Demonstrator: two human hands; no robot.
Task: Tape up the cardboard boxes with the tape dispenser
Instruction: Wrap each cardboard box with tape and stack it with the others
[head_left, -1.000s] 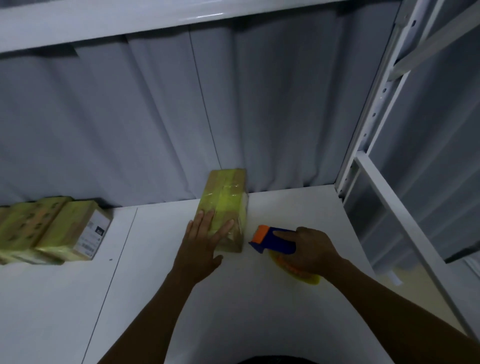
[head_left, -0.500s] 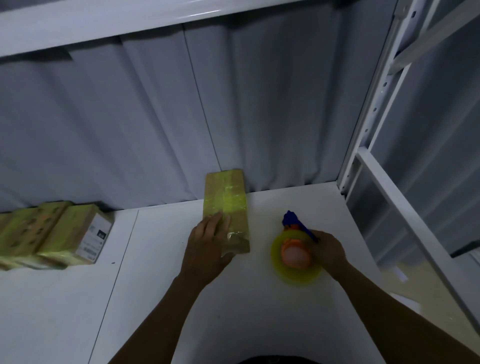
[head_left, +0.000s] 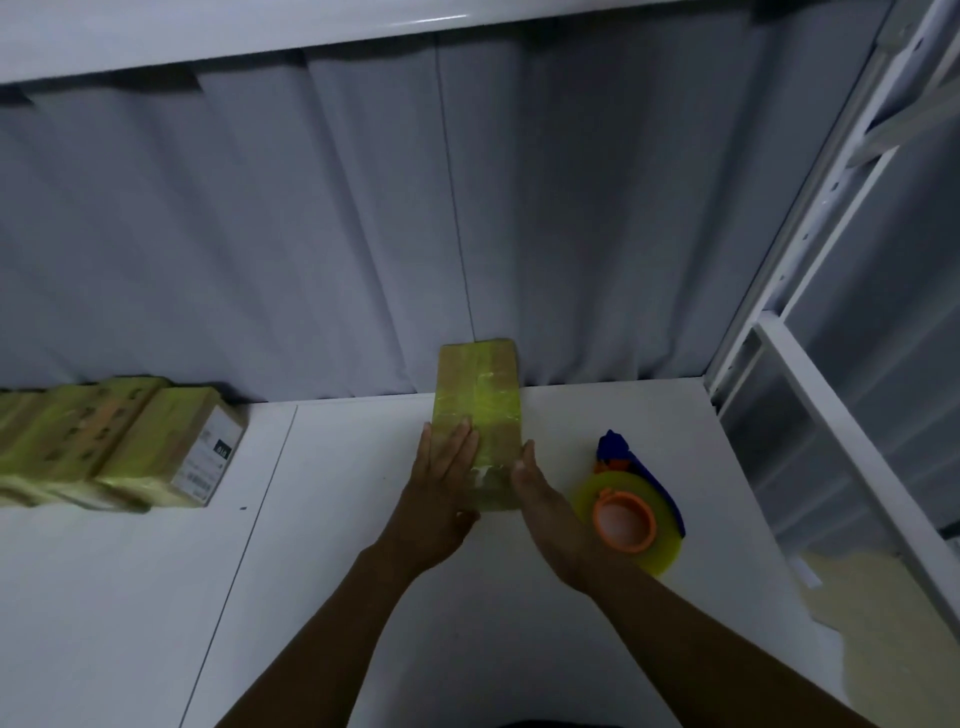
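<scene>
Smoothing: left hand (head_left: 441, 483) lies flat, fingers straight, on the near end of the box (head_left: 480, 374), pressing the yellow tape (head_left: 493, 410) down.
Right hand: the right hand (head_left: 545, 509) is empty, fingers straight, its edge against the box's right side.
Change: half a second ago this hand held the dispenser (head_left: 631, 514). Now the dispenser lies on the table (head_left: 363, 597) just right of the hand, let go.
Box: at the table's far middle, near the curtain (head_left: 260, 234), tape across its top.
Meaning: taping of this box looks finished, and both hands seem free to rub the tape end down or shift the box.
Others: taped boxes (head_left: 104, 441) sit far left, well apart.
</scene>
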